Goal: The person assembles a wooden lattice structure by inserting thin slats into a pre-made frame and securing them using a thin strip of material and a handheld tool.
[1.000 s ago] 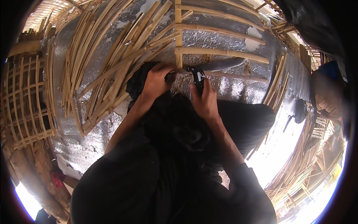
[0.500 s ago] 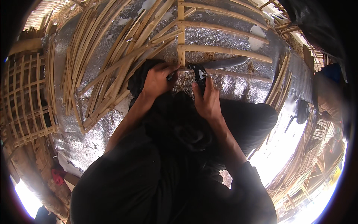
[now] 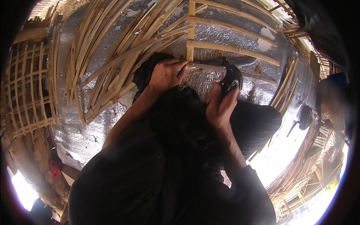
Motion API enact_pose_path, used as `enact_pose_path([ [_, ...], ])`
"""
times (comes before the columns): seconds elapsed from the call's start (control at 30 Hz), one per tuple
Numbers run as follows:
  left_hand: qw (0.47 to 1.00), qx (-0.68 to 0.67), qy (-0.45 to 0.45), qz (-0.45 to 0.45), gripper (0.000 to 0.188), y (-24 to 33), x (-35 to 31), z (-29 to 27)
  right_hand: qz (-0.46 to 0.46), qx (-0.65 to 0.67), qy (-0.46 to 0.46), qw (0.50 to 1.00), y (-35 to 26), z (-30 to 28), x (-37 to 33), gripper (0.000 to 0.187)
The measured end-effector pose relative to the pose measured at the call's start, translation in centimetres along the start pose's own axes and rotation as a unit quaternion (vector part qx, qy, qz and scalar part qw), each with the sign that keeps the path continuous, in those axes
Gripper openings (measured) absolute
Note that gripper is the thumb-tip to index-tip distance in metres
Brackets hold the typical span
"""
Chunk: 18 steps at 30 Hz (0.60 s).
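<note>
Lattice only has a few slats (image 3: 232, 48) laid across the foil sheet (image 3: 93, 131) so far, my left hand (image 3: 165, 75) pinching one slat against the upright while my right hand (image 3: 219, 108) grips the hammer (image 3: 230, 77), loose pile (image 3: 97, 67) left.
</note>
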<state>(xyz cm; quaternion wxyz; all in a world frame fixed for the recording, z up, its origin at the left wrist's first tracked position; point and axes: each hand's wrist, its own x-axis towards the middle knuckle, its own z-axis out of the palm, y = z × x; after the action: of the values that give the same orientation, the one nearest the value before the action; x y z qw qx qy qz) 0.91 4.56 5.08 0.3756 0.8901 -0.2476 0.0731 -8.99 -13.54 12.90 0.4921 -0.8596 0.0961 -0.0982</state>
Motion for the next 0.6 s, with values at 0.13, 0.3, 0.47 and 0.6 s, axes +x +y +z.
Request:
enact_pose_path([
  [0.13,0.999,0.013,0.021,0.035,0.021,-1.4,-0.7,0.6,-0.069,-0.122,-0.071,0.988,2.3,2.3,-0.5,0.032],
  [0.3,1.000,-0.001,-0.009,0.010,0.021,-0.2,-0.2,-0.1,0.011,0.040,0.035,0.999,-2.3,0.0,-0.3,0.027],
  [0.47,0.999,0.019,0.013,0.024,0.020,-1.1,-0.8,0.5,0.022,-0.102,-0.106,0.989,0.6,2.4,-0.3,0.028],
  [0.6,0.999,-0.006,-0.026,-0.020,0.020,0.3,-0.2,-0.6,0.009,-0.037,-0.005,0.999,-4.7,-1.2,0.8,0.029],
])
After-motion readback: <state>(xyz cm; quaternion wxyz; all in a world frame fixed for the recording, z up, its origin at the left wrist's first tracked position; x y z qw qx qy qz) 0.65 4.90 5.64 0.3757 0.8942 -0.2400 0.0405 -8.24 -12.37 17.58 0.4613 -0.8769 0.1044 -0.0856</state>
